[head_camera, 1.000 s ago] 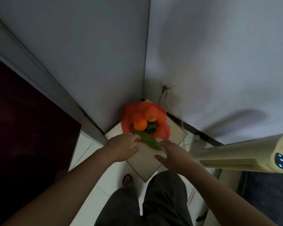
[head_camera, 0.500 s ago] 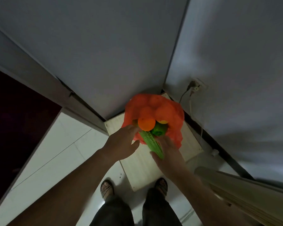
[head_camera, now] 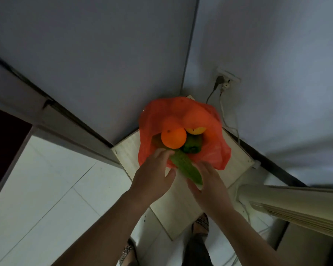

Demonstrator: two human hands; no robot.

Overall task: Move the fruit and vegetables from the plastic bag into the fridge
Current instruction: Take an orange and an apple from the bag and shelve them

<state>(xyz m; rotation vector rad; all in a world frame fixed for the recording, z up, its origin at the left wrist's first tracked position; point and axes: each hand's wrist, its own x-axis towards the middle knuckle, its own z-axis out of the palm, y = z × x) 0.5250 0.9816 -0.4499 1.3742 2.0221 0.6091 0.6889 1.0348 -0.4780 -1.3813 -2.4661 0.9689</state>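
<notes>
An orange-red plastic bag (head_camera: 208,154) lies open on a small pale wooden table (head_camera: 127,156) in the room corner. In its mouth I see an orange (head_camera: 173,138), a yellow fruit (head_camera: 195,130) and a green pepper (head_camera: 192,144). A cucumber (head_camera: 185,167) sticks out of the bag toward me. My left hand (head_camera: 153,177) reaches to the bag's near edge, its fingertips against the cucumber's left side and its thumb spread. My right hand (head_camera: 210,181) lies under the cucumber's near end with its fingers straight; its thumb is hidden.
Grey walls meet just behind the table. A wall socket (head_camera: 226,81) with cables sits at the right. A beige tower fan (head_camera: 296,206) leans in at the lower right. A dark panel (head_camera: 2,143) borders the white floor at left. My sandalled feet stand below the table.
The view has moved closer to the bag. My right hand has slid under the cucumber's near end, and my left hand's fingers have reached up to the cucumber.
</notes>
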